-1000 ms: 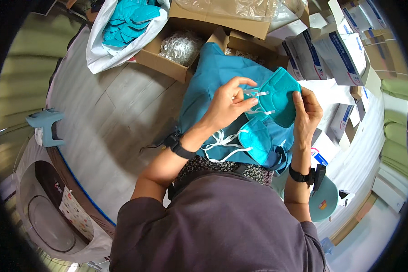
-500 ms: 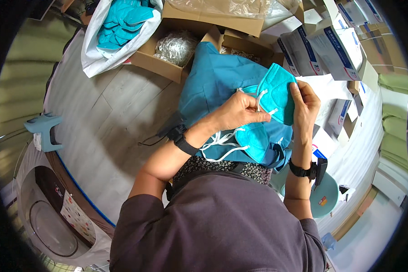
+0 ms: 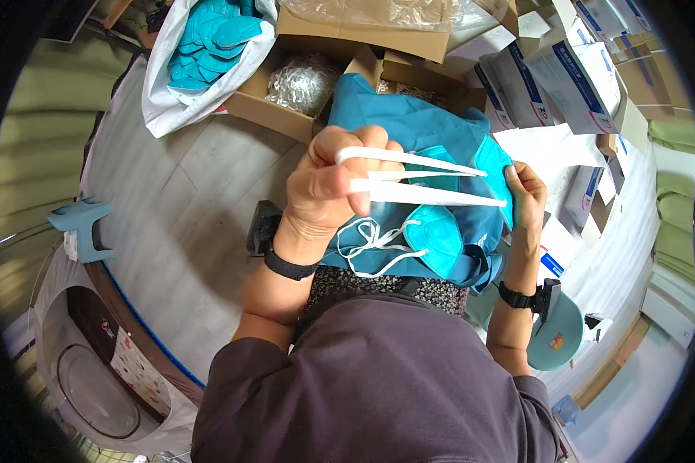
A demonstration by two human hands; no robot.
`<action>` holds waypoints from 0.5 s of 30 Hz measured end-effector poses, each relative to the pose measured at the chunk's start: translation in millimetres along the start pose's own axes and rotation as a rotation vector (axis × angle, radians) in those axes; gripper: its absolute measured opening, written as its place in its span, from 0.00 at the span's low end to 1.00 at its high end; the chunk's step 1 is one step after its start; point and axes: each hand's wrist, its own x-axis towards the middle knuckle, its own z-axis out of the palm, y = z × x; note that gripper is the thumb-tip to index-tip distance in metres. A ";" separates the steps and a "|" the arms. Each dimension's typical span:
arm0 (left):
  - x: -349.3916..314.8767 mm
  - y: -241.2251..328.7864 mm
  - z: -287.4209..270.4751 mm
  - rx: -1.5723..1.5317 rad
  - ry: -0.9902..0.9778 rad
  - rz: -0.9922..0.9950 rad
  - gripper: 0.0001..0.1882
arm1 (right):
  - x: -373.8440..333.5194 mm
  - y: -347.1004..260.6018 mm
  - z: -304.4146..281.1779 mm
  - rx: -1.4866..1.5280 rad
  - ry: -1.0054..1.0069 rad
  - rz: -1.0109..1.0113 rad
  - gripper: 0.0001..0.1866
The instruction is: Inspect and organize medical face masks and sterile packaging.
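Note:
My right hand [image 3: 527,193] grips the edge of a teal face mask [image 3: 493,171], thumb on one side and fingers behind. Closed in a fist, my left hand [image 3: 336,181] holds the mask's white elastic straps [image 3: 432,193], pulled taut and nearly level to the left. Below the straps, a second teal mask [image 3: 434,238] lies on the blue cloth [image 3: 378,116] over my lap, its loose white straps [image 3: 367,245] curling to the left. Another teal mask [image 3: 434,158] lies on the cloth behind the stretched straps, partly hidden by them.
A white bag [image 3: 162,100] full of teal masks [image 3: 212,42] stands at the far left. Beside it, a cardboard box [image 3: 266,119] holds a bundle of white straps [image 3: 301,81]. White-and-blue boxes [image 3: 571,85] stand at the far right; a teal bowl [image 3: 557,339] is near my right forearm.
My left hand has moved left and up from the mask, drawing its straps out taut. My right hand stays at the mask's edge, and the mask has turned more edge-on.

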 end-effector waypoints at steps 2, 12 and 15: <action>2.1 -3.6 2.2 0.056 0.062 -0.040 0.18 | -4.0 6.0 1.0 0.020 -0.017 0.016 0.08; -1.1 -47.1 1.6 0.324 0.385 -0.670 0.16 | -18.4 -13.7 30.6 -1.053 0.009 -0.421 0.15; -9.1 -51.6 -3.4 0.456 0.320 -0.726 0.15 | -32.6 -55.6 64.6 -0.208 -0.269 -0.120 0.20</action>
